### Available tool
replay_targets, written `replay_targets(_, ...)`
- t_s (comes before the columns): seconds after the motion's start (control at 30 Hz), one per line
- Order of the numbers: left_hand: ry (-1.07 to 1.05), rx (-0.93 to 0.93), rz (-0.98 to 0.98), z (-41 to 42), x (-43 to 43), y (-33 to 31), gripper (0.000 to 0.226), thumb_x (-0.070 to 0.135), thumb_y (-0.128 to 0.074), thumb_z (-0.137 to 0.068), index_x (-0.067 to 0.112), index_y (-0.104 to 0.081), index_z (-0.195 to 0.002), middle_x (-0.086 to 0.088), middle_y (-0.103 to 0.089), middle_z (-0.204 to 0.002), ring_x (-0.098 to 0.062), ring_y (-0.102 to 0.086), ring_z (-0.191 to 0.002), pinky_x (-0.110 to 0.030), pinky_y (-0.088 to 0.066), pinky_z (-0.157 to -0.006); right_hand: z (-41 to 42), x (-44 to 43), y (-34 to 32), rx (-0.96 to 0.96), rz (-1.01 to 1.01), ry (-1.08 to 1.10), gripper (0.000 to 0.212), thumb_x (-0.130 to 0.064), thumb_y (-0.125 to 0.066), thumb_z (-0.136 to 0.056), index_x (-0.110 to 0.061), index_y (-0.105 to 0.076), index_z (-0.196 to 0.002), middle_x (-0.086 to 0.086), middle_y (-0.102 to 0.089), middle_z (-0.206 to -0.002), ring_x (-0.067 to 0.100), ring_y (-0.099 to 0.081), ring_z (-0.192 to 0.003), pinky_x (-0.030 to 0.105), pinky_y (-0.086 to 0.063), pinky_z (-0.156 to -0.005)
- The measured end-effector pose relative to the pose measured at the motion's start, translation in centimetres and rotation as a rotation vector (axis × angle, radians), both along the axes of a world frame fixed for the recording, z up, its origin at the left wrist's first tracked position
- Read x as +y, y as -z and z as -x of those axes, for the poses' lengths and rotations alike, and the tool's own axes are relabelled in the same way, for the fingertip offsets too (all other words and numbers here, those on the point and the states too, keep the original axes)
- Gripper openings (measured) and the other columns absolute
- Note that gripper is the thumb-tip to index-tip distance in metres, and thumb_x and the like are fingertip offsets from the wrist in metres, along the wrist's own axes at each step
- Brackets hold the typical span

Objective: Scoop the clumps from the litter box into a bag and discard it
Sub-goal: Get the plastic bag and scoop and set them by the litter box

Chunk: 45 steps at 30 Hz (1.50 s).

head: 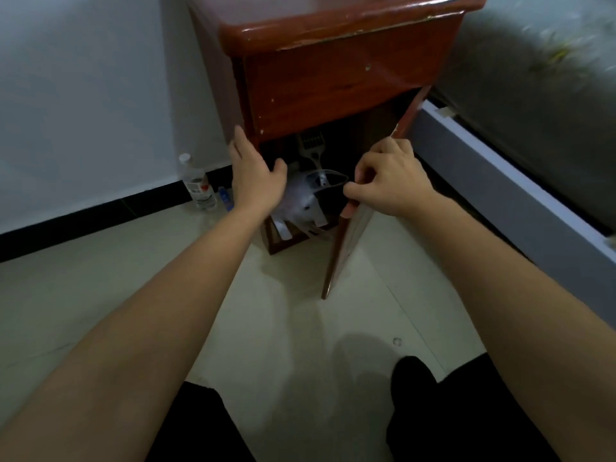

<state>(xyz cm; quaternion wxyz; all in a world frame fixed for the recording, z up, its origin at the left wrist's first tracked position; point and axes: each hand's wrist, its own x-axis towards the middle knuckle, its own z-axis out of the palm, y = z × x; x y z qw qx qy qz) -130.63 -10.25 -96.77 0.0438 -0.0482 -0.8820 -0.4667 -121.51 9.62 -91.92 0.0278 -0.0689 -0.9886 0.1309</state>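
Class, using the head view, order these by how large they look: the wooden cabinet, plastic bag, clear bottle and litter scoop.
1. wooden cabinet
2. plastic bag, though partly hidden
3. clear bottle and litter scoop: these look alike. The scoop is partly hidden and sits deeper inside, so they are left unranked.

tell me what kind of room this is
Probably a bedroom in a home: a worn red-brown wooden bedside cabinet with its door open, what looks like a bed's grey frame beside it, and a pale tiled floor. A litter scoop and plastic bag sit inside.
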Motion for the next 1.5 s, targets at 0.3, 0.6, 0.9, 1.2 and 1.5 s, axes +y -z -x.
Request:
replay_targets(0.3, -0.204, -0.061, 0.099, 2.0, 2.9, -2.0, 0.072, 0.025, -0.043, -0.102, -0.006, 0.001, -0.151, -0.020, -0.017, -0.157, -0.031, -0.036, -0.137, -0.033, -0.034, -0.107, -5.0, 2.3, -0.1, -0.229, -0.244, 0.283, 0.092, -0.005, -0.064, -0.085, -0.004, -0.003, -0.155, 0.018, 0.017, -0.161, 0.036, 0.001, -0.149, 0.051, -0.030, -0.114)
replay_targets(0.6, -0.138, -0.070, 0.313, 4.5, 1.2, 0.5, 0.081, 0.009, -0.055, -0.094, -0.002, 0.002, -0.151, -0.021, -0.028, -0.154, -0.037, -0.047, -0.127, -0.040, -0.042, -0.101, -4.5, 8.5, 3.3, -0.085, -0.560, 0.597, 0.099, -0.017, -0.067, -0.082, -0.004, -0.001, -0.154, 0.021, -0.028, -0.147, 0.040, -0.037, -0.129, 0.052, -0.030, -0.109)
replay_targets(0.9, -0.160, 0.016, 0.261, 5.8, 0.6, 2.1, 0.064, 0.013, -0.042, -0.098, 0.002, -0.006, -0.150, -0.021, -0.049, -0.136, -0.036, -0.056, -0.113, -0.043, -0.047, -0.093, -2.7, 15.1, 4.1, -0.044, -0.475, 0.738, 0.103, -0.017, -0.072, -0.075, -0.013, -0.005, -0.153, 0.017, -0.017, -0.153, 0.044, -0.015, -0.141, 0.057, -0.005, -0.119)
replay_targets(1.2, -0.174, 0.125, 0.342, 5.4, -0.4, 3.3, 0.047, 0.028, -0.037, -0.103, 0.003, -0.026, -0.142, -0.019, -0.055, -0.126, -0.036, -0.060, -0.104, -0.043, -0.046, -0.079, 4.4, 9.3, 6.6, 0.180, -0.341, 0.325, 0.082, -0.014, -0.055, -0.078, -0.016, -0.019, -0.152, 0.020, -0.020, -0.155, 0.041, -0.017, -0.145, 0.052, -0.013, -0.118)
replay_targets(1.5, 0.010, -0.160, 0.545, 2.2, -2.1, 14.2, 0.023, 0.028, -0.050, -0.095, 0.010, -0.062, -0.089, -0.012, -0.065, -0.088, -0.034, -0.062, -0.084, -0.038, -0.049, -0.071, 13.5, 5.3, 15.8, -0.326, -0.138, -0.178, 0.043, -0.019, -0.048, -0.094, -0.018, -0.053, -0.137, 0.013, -0.057, -0.130, 0.034, -0.056, -0.116, 0.044, -0.051, -0.094)
